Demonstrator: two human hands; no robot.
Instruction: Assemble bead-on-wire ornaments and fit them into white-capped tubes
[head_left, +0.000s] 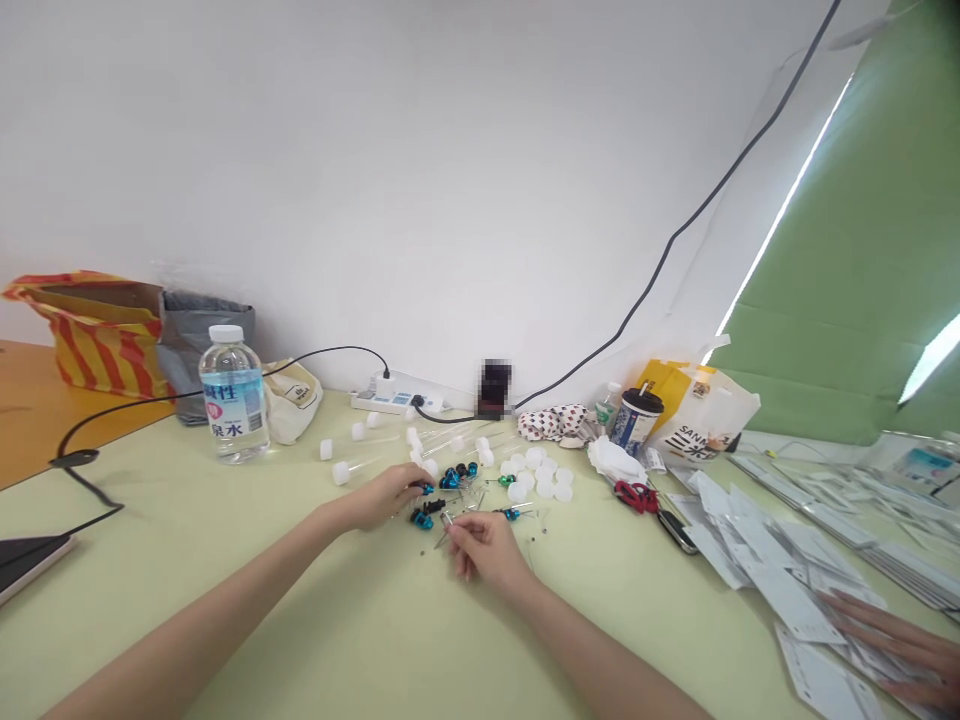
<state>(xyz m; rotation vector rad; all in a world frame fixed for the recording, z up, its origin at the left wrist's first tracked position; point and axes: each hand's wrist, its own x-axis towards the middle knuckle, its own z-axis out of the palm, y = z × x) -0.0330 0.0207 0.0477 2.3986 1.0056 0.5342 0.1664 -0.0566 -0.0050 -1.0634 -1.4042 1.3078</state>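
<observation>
Blue metal fittings (450,479) on thin wire pins are spread on the pale green worktop (637,610) btwn & just ahead of both grips. L grip (386,497) is curled, its fingertips brought against a small blue-and-black fitting (424,488); whether that piece is held can't be told. R grip (486,552) is half closed, thumb & fingers drawn into a pinch at a thin metal pin (447,522), hold likewise unclear at this size. Step in hand is judged to be close fingertip handling of small pieces, w/ both grips nearly meeting. A steady, fine pinch is called for next, as the pins look thin & easily dropped. Pin at R grip is slanted, long axis running low-left to up-right; other pins are laid flat, pointing various ways. Beyond the grips, capped clear plastic tubes (360,466) & loose white caps (536,478) are laid out; red-handled scissors (636,497) are set to the R. Another person's fingers (892,645) are seen at far R, over stacked paper tags (780,570).
</observation>
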